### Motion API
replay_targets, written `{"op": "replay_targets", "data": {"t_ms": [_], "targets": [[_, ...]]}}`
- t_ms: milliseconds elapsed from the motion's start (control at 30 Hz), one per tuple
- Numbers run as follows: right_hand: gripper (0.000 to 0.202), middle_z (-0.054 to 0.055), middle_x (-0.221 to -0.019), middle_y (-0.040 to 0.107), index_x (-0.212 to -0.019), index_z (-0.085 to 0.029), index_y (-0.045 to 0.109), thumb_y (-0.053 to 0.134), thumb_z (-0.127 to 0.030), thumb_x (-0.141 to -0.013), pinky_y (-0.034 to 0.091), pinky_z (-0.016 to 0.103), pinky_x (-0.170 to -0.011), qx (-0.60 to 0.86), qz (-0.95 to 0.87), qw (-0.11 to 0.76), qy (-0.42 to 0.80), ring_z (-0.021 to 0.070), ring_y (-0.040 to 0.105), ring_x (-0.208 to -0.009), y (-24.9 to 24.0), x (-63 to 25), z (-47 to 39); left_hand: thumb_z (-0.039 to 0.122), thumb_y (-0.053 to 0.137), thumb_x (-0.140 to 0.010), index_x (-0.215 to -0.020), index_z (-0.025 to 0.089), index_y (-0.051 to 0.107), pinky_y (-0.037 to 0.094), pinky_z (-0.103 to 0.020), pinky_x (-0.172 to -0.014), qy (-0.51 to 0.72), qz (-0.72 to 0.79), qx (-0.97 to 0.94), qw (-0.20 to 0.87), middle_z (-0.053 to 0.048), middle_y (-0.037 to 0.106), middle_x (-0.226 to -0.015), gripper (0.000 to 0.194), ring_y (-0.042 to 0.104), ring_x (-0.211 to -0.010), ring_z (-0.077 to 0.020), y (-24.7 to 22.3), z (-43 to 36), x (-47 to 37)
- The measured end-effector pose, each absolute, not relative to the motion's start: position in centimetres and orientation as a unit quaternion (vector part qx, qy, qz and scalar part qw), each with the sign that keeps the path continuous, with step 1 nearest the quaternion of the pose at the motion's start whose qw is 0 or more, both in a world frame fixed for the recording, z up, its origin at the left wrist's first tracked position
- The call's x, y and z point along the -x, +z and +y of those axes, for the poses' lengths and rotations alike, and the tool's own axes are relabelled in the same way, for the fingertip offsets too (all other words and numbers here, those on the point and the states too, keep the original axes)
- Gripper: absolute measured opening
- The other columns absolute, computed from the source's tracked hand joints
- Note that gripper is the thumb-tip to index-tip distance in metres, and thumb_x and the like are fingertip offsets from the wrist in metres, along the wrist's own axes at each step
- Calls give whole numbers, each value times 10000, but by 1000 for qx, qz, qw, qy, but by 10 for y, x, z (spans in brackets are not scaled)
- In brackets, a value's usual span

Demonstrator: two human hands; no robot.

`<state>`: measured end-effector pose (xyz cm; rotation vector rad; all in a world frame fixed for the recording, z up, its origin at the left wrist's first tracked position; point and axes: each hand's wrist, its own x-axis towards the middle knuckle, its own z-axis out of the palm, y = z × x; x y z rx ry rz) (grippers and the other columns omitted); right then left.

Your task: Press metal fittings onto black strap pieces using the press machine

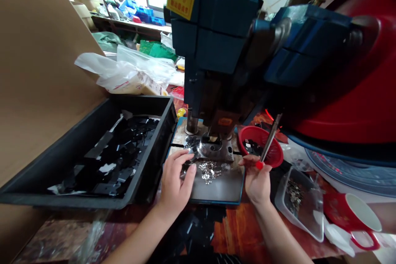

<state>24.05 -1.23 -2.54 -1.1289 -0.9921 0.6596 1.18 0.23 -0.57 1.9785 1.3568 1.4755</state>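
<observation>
My left hand [177, 179] lies at the left front of the press die, fingers stretched forward and thumb apart. Its fingertips are by a dark shiny piece at the die's edge; I cannot tell whether they touch it. My right hand [258, 179] is closed around a slim metal tool with a red end [271, 139], pointing up and away. Between the hands, small shiny metal pieces [208, 172] lie in a heap on the grey plate [216, 192] before the die block [215, 148]. The blue press [213, 29] stands above.
On the left, a deep black tray [77, 203] holds dark flat scraps. A red bowl [276, 156] with dark pieces stands right of the die. Further right are a clear plastic bin [312, 214] of small metal parts and a red mug [337, 210]. A large red wheel [349, 103] overhangs the right.
</observation>
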Motion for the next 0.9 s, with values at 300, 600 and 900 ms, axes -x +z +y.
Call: {"op": "replay_targets", "data": {"t_ms": [300, 600, 900], "targets": [[424, 44, -825, 656, -960, -186, 630, 553, -562, -781, 420, 293, -652, 643, -583, 442, 226, 180, 574, -710, 3, -221, 49, 181, 499, -882, -976, 213, 580, 472, -312, -801, 449, 484, -725, 198, -35, 619, -923, 128, 587, -884, -174, -10, -31, 22], [368, -4, -620, 571, -747, -174, 586, 568, -541, -745, 366, 254, -545, 677, -515, 492, 185, 145, 505, -575, 15, -248, 47, 246, 677, -704, -1252, 249, 511, 463, -511, -883, 110, 320, -910, 238, -111, 560, -1257, 573, 529, -1112, -323, -50, -80, 23], [369, 70, -839, 675, -987, -166, 620, 554, -477, -799, 446, 312, -674, 753, -492, 422, 112, 218, 612, -753, -5, -281, -26, 263, 656, -773, -1181, 238, 565, 496, -409, -738, 96, 332, -920, 186, -77, 607, -1001, 419, 559, -887, -255, -53, -75, 8]]}}
